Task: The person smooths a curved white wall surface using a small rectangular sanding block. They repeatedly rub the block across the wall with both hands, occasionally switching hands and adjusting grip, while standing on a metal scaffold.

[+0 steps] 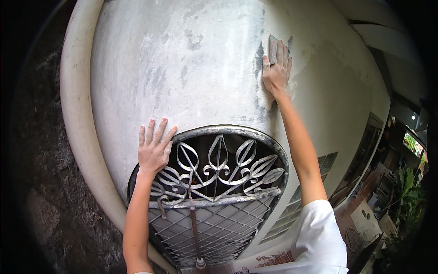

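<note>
Both arms reach up along a pale plastered wall (191,68) with grey patches. My right hand (276,72) is high on the right, its fingers laid over a small grey sheet (273,41), perhaps sandpaper, pressed to the wall on a dark streak. Lower left, my left hand (154,147) rests with fingers spread on the wall just above and beside an arched opening, holding nothing. The opening holds a flaking metal grille (217,173) with leaf shapes and diamond lattice below. A thin upright pipe (194,228) stands in front of the lattice.
A curved pale moulding (80,105) borders the left, beside rough dark wall (48,192). At right are louvred windows (283,221), a dark doorway (360,155), an indistinct person (384,141) in the background, coiled cable (365,239), clutter and green plants (406,192).
</note>
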The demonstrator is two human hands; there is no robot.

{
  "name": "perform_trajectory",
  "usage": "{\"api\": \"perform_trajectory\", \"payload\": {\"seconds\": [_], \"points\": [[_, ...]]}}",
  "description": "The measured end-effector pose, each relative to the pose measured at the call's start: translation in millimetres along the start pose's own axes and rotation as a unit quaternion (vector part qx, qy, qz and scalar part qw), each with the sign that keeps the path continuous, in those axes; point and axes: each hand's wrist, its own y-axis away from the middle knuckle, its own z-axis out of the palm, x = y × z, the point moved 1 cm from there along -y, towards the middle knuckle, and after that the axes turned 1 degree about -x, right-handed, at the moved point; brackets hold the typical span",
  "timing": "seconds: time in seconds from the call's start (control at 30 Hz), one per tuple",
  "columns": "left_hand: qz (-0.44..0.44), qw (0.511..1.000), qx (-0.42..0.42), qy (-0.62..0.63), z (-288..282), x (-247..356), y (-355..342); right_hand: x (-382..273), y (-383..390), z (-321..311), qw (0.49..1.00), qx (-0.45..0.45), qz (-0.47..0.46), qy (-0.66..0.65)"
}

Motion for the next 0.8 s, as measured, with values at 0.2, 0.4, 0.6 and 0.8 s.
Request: {"api": "perform_trajectory", "payload": {"seconds": [0.2,0.4,0.6,0.8], "points": [[-0.026,0.999,-0.035,0.009,-14,8,3,-26,67,-16,0.981,-0.104,-0.165,0.008],[-0.022,0.996,-0.067,0.059,-25,31,-33,26,94,-37,0.985,-0.103,-0.135,0.007],[0.035,0.996,-0.070,0.045,-17,54,-79,51,45,-23,0.999,-0.010,0.037,-0.011],[0.095,0.994,-0.041,0.039,0,100,-136,16,66,-12,0.996,-0.043,-0.080,-0.019]]}}
